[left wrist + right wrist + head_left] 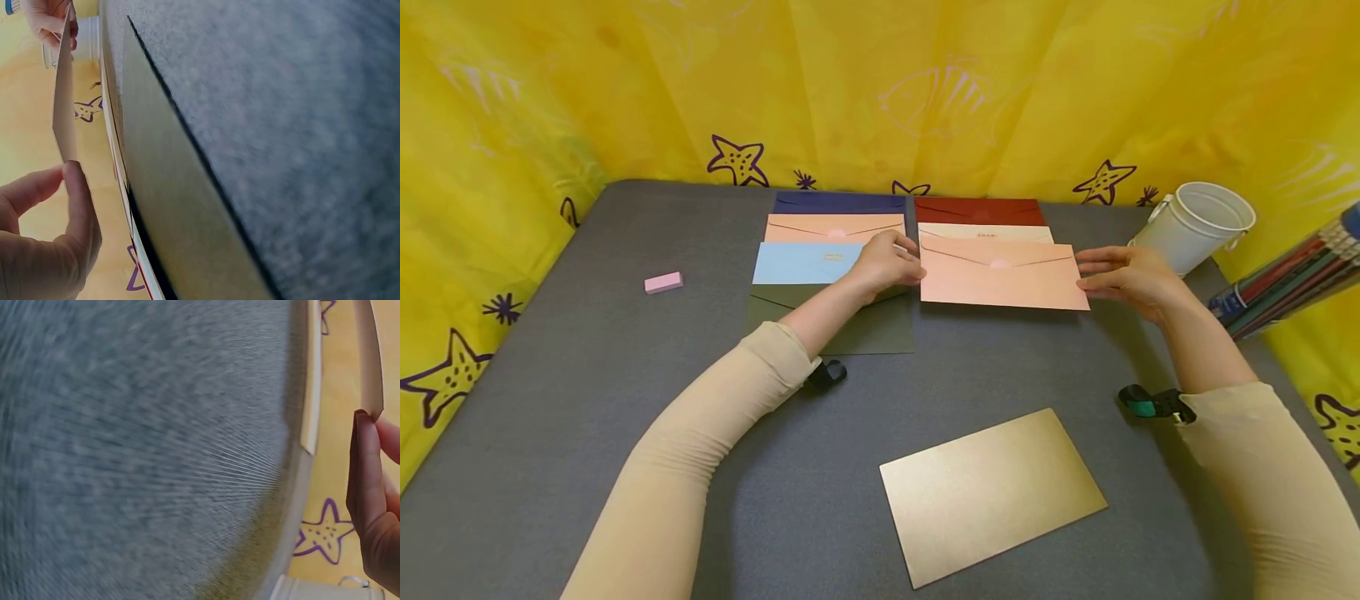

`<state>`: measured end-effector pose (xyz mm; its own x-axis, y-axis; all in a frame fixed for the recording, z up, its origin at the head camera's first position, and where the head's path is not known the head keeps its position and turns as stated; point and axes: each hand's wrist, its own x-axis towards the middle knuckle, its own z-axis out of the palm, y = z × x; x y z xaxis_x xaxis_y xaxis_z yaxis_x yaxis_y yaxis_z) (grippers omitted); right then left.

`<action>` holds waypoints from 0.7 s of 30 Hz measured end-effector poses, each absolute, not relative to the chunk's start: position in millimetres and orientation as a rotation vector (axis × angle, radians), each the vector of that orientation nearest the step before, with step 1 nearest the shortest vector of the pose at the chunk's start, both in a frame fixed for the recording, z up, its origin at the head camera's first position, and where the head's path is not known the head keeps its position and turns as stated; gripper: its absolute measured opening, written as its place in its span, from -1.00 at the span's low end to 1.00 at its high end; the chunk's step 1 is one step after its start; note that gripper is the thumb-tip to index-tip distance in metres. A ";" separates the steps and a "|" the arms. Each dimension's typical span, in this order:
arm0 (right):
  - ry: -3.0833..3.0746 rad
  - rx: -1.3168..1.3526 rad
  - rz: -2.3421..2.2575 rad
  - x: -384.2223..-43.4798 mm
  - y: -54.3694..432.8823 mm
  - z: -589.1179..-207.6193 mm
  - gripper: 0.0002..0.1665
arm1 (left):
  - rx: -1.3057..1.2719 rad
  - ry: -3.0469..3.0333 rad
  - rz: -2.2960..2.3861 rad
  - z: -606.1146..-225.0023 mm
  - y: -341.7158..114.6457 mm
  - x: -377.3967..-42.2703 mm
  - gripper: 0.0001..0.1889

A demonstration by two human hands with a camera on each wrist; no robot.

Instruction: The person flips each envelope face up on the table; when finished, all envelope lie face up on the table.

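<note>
A pink envelope [1000,287] hangs level just above the table, its flap side up. My left hand [889,263] pinches its left edge between thumb and fingers, and my right hand [1133,279] pinches its right edge. Both wrist views show a gap between this envelope and the table. Partly under it, on the table, lie a cream envelope [1022,232] and a dark red envelope [981,211]. Below my left hand is an overlapping column: a navy envelope [838,202], a peach envelope [797,227], a light blue envelope [797,262] and a dark green envelope [865,329].
A gold rectangular board [992,496] lies at the front of the grey table [587,400]. A small pink block [663,283] is at the left. At the right stand a white bucket [1195,225] and a holder of pencils [1285,283]. Yellow patterned cloth [850,83] hangs around the table.
</note>
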<state>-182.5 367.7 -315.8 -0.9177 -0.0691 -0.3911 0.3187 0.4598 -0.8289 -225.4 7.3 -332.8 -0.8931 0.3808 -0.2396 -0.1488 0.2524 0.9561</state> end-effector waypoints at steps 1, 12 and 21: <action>2.342 0.212 -1.438 -183.2 366.8 -317.7 -0.22 | 0.219 2.122 1.645 -332.8 7.5 -225.0 -0.46; 2.323 0.230 -1.398 -184.7 366.8 -327.8 -0.22 | 0.341 2.136 1.425 -337.6 12.9 -227.5 -0.97; 2.314 0.239 -1.382 -188.1 368.9 -329.3 -0.22 | 0.387 2.118 1.423 -337.6 12.8 -227.8 -0.58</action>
<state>-188.1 368.9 -329.3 -0.8916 -0.0715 -0.4471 0.3598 0.4876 -0.7955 -227.8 12.8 -337.6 -0.8054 0.5205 -0.2836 -0.0656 0.3973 0.9154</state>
